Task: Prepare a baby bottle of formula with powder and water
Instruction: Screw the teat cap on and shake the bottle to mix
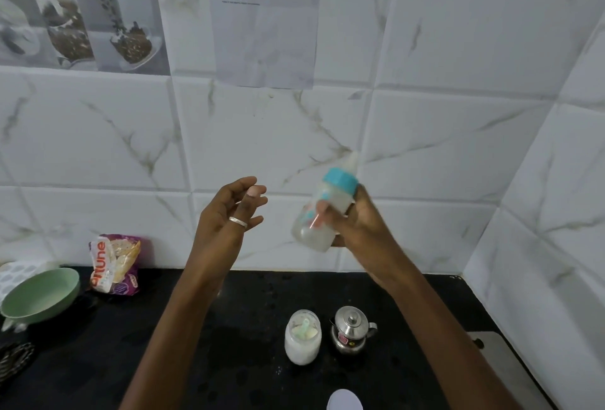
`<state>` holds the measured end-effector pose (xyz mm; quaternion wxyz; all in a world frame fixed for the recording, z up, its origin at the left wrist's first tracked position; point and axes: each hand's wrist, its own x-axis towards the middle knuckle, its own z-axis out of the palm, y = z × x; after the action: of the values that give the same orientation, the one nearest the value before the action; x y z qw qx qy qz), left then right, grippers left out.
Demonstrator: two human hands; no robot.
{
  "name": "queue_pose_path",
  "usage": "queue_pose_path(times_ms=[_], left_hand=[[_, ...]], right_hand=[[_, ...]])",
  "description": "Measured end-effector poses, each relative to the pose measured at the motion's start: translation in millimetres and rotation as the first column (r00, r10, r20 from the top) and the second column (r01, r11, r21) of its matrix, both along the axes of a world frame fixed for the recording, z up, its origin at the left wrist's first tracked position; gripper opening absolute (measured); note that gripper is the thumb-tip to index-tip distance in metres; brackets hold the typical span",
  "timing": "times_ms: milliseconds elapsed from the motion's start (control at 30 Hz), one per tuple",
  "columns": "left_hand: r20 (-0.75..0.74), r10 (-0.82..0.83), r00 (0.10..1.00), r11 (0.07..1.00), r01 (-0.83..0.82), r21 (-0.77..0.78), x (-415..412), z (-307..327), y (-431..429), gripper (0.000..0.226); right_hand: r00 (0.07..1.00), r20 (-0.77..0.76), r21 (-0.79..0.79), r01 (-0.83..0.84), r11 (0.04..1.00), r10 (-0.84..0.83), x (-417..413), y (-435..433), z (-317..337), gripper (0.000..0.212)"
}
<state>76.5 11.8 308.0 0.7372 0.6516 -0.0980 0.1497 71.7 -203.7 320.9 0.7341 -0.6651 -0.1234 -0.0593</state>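
Note:
My right hand grips a baby bottle held up in the air, tilted with its teal collar and nipple pointing up and right; milky white liquid fills it and it looks motion-blurred. To its left my left hand is raised, fingers loosely spread, holding nothing, a ring on one finger. Down on the black counter stands an open glass jar of white powder with a pale green scoop inside. Beside it on the right is a small steel kettle with its lid on.
A green bowl sits at the counter's left edge, with a purple snack packet leaning on the tiled wall behind it. A white rounded object shows at the bottom edge. A grey surface lies at the right.

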Motion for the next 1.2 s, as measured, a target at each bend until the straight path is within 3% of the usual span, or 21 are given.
queue_pose_path(times_ms=[67, 133, 167, 200, 267, 333, 433, 467, 567, 600, 667, 733, 800, 867, 900, 933, 1033, 1067, 1200], left_hand=[[-0.001, -0.007, 1.0, 1.0, 0.007, 0.002, 0, 0, -1, 0.042], [0.002, -0.012, 1.0, 1.0, 0.012, 0.001, -1, -2, -1, 0.041], [0.0, -0.012, 1.0, 1.0, 0.012, 0.0, -1, -2, -1, 0.041], [-0.004, -0.01, 1.0, 1.0, 0.01, -0.003, -1, -3, -1, 0.041], [-0.008, -0.006, 1.0, 1.0, 0.006, -0.008, 0, -3, -1, 0.04], [-0.001, -0.007, 1.0, 1.0, 0.007, -0.002, 1, -3, -1, 0.039], [0.005, -0.016, 1.0, 1.0, 0.016, 0.007, 0, -4, -1, 0.039], [0.002, -0.016, 1.0, 1.0, 0.016, 0.007, 0, -4, -1, 0.039], [-0.002, -0.006, 1.0, 1.0, 0.006, 0.001, 2, -2, -2, 0.042], [-0.001, -0.007, 1.0, 1.0, 0.007, 0.003, 3, -2, -2, 0.042], [0.003, -0.016, 1.0, 1.0, 0.016, 0.005, 2, -2, -2, 0.041], [0.003, -0.013, 1.0, 1.0, 0.013, 0.004, 0, -4, 0, 0.041], [0.0, -0.006, 1.0, 1.0, 0.006, 0.002, 0, -3, 2, 0.043], [-0.001, 0.001, 1.0, 1.0, -0.001, -0.004, 2, -2, 2, 0.043], [0.0, 0.0, 1.0, 1.0, 0.0, -0.003, 2, -2, 2, 0.042], [0.001, -0.004, 1.0, 1.0, 0.004, -0.001, 2, -2, 2, 0.042], [-0.003, -0.007, 1.0, 1.0, 0.007, 0.003, 0, -5, 2, 0.043], [-0.007, -0.003, 1.0, 1.0, 0.003, 0.003, 0, -5, 3, 0.043], [-0.01, 0.01, 1.0, 1.0, -0.01, -0.001, 1, -4, 5, 0.041]], right_hand=[[0.999, 0.019, 0.028, 0.034, 0.999, -0.034, 3, -1, -2, 0.061], [0.988, 0.035, 0.294, 0.134, 0.946, -0.15, 5, -2, 3, 0.067], [0.982, 0.046, 0.342, 0.156, 0.927, -0.183, 7, -2, 3, 0.071], [0.983, 0.056, 0.306, 0.149, 0.94, -0.174, 7, -1, 2, 0.073], [0.997, 0.031, 0.047, 0.068, 0.997, -0.07, 2, 5, -2, 0.07], [0.998, 0.045, 0.0, 0.04, 0.999, -0.04, 2, 4, -4, 0.067], [0.987, 0.065, 0.363, 0.113, 0.925, -0.146, 8, -4, 3, 0.07], [0.985, 0.074, 0.362, 0.118, 0.925, -0.155, 9, -5, 3, 0.068], [1.0, 0.029, -0.05, 0.009, 0.999, -0.007, 4, 0, -6, 0.064], [1.0, 0.028, -0.089, -0.006, 0.996, 0.008, 4, -1, -8, 0.064], [0.997, 0.05, 0.124, 0.057, 0.991, -0.064, 7, -6, -5, 0.064], [0.986, 0.059, 0.388, 0.12, 0.914, -0.155, 10, -10, 1, 0.063], [0.987, 0.057, 0.282, 0.127, 0.951, -0.148, 9, -9, 1, 0.069], [0.999, -0.013, -0.039, 0.033, 0.999, -0.034, 3, -4, -5, 0.07], [1.0, -0.02, -0.097, 0.016, 0.995, -0.018, 3, -3, -7, 0.069], [0.999, -0.001, -0.064, 0.036, 0.997, -0.036, 3, -4, -6, 0.069], [0.983, 0.052, 0.3, 0.15, 0.942, -0.173, 6, -6, 1, 0.078], [0.981, 0.066, 0.311, 0.152, 0.938, -0.181, 7, -6, 0, 0.076], [0.999, 0.031, -0.096, 0.009, 0.995, -0.006, -1, 6, -14, 0.064]])
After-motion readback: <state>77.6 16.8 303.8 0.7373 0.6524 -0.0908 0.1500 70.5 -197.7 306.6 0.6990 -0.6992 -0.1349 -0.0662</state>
